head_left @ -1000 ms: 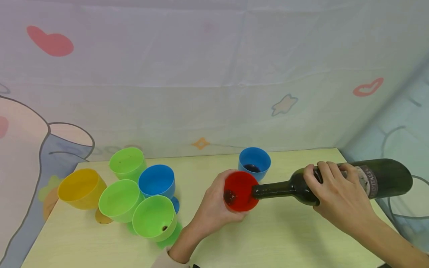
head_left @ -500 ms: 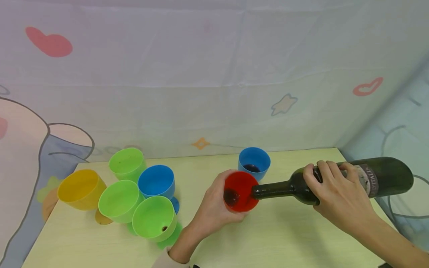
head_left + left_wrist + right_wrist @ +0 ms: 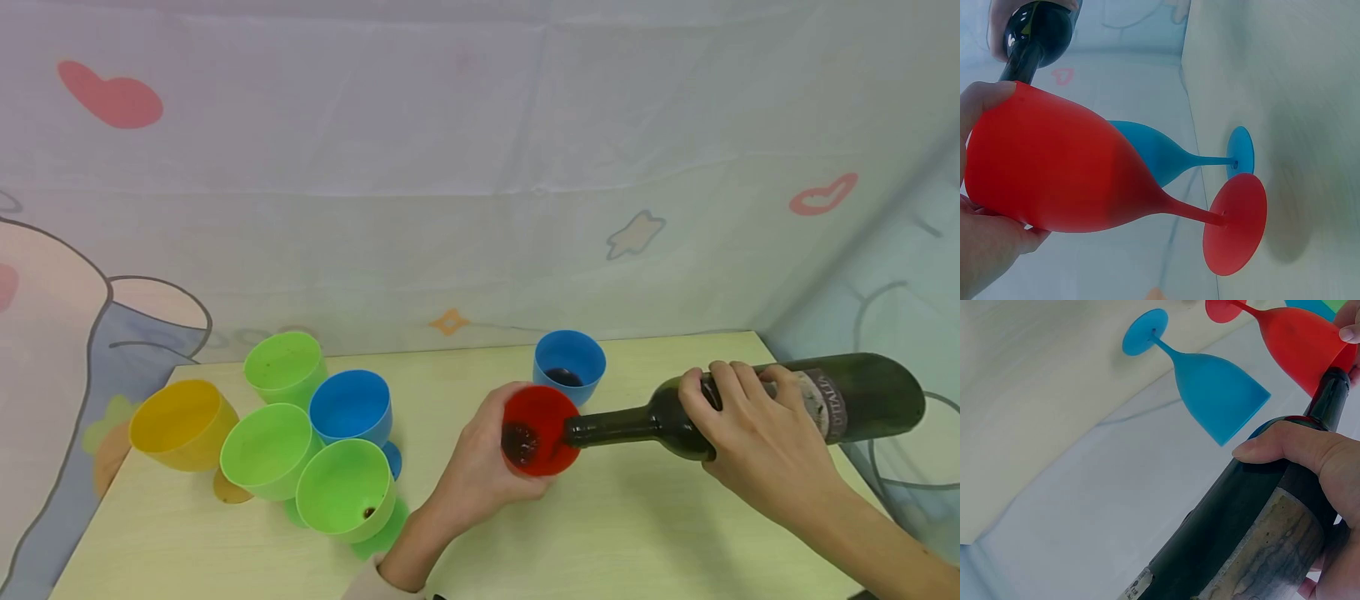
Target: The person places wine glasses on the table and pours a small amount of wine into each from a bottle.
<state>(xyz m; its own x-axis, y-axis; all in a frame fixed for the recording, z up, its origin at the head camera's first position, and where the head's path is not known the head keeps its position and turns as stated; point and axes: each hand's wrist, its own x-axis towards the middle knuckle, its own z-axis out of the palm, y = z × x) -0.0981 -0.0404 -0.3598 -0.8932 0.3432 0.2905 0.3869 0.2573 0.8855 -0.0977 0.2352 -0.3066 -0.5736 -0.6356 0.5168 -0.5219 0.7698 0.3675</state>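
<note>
My left hand [image 3: 483, 454] grips a red plastic goblet [image 3: 1066, 162] around its bowl near the rim. Dark liquid with bubbles lies in the bottom of that bowl, seen from above in the head view. In my right hand [image 3: 765, 442] is a dark green wine bottle [image 3: 862, 400], tilted nearly level and held about its shoulder. Its mouth sits just inside the red goblet's right rim. Behind the red goblet a blue goblet [image 3: 1216, 390] stands upright on the table, with dark liquid at its bottom in the head view.
On the table's left side stand several goblets close together: a yellow one [image 3: 183, 425], a second blue one [image 3: 351, 404] and three green ones, the nearest green goblet [image 3: 347, 490] with a dark drop inside. A printed cloth [image 3: 480, 167] hangs behind the pale table [image 3: 600, 533].
The dark liquid in the red goblet has spread a little and grown more bubbly. Both hands, the bottle and the goblets stay almost where they were.
</note>
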